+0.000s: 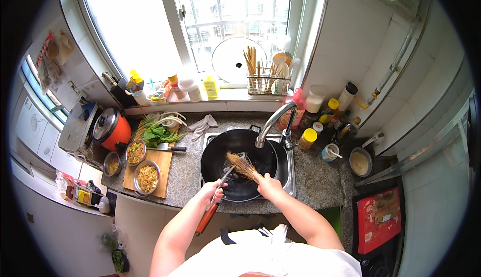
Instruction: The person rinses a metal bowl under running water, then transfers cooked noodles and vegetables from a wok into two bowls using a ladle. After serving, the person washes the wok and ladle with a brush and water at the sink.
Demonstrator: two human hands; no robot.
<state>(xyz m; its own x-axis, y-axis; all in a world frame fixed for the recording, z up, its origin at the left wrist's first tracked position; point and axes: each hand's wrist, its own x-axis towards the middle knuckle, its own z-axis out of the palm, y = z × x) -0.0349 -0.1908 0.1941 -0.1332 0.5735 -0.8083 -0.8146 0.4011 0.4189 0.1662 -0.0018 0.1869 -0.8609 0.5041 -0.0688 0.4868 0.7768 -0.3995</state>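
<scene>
A black wok with a wooden handle rests over the steel sink. My right hand is closed around the bound end of a straw whisk brush, its bristles over the inside of the wok. In my left hand is the handle of a metal utensil; its far end lies in the wok by the bristles, and its exact kind cannot be told. A little dark liquid shows at the wok's bottom. The chrome faucet arches over the wok's back right edge.
Left of the sink, a wooden cutting board holds leafy greens, a knife and bowls of food. A red rice cooker stands behind. Seasoning jars and bottles crowd the right back; a small pot sits farther right.
</scene>
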